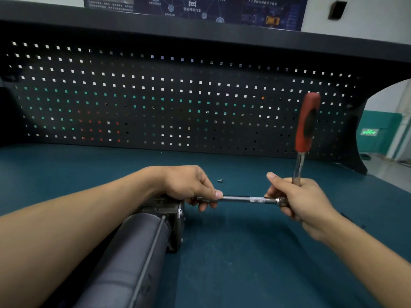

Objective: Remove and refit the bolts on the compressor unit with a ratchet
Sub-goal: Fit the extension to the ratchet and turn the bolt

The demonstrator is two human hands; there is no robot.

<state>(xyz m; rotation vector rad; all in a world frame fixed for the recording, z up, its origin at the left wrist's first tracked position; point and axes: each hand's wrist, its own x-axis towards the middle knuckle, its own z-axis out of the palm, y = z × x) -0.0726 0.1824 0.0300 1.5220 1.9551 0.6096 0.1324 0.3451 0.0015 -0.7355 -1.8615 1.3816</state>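
Dark grey cylindrical compressor unit [133, 247] lies near left on the teal bench mat [244, 263]. Left hand [186, 183] pinches the chrome knurled extension bar [240, 199] at its socket end, beside the unit's end plate. Right hand [304, 201] grips the red-handled steel ratchet [307, 123] at its head, handle upright. A small silver bolt [220, 180] lies on the mat farther back, before the black perforated pegboard [178, 96].

The compressor unit [133, 252] runs off the bottom edge. My left hand [189, 185] partly covers its far end and hides the tip of the extension bar [240, 199]. My right hand [304, 201] hides the ratchet [304, 130] head. Small fastener [220, 180] mid-bench: too small to identify.

Two bare forearms — left grip [189, 185], right grip [300, 201] — nails trimmed short.
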